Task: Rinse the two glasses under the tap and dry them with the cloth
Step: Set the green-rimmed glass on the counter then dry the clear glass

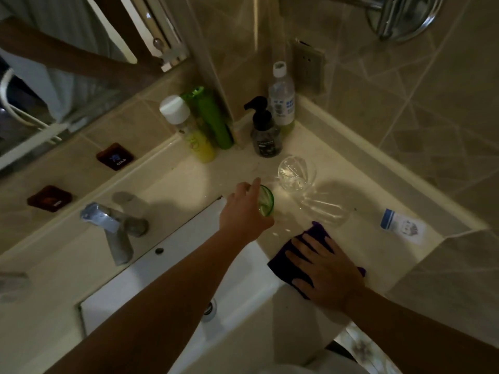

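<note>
A small green-tinted glass (266, 202) stands on the pale counter just right of the sink, and my left hand (244, 211) is wrapped around it from the left. A clear round glass (296, 172) stands upright a little farther back and to the right, untouched. A purple cloth (310, 238) lies flat on the counter near the sink's right edge. My right hand (326, 271) rests palm down on the cloth with its fingers spread. The chrome tap (113, 230) is at the left behind the white sink (183, 268); I see no water running.
Bottles crowd the back corner: a yellow-green spray can (189, 130), a green bottle (213, 117), a black pump bottle (264, 133) and a clear water bottle (282, 101). A small white and blue packet (402, 225) lies on the counter at right. Tiled walls close in behind and right.
</note>
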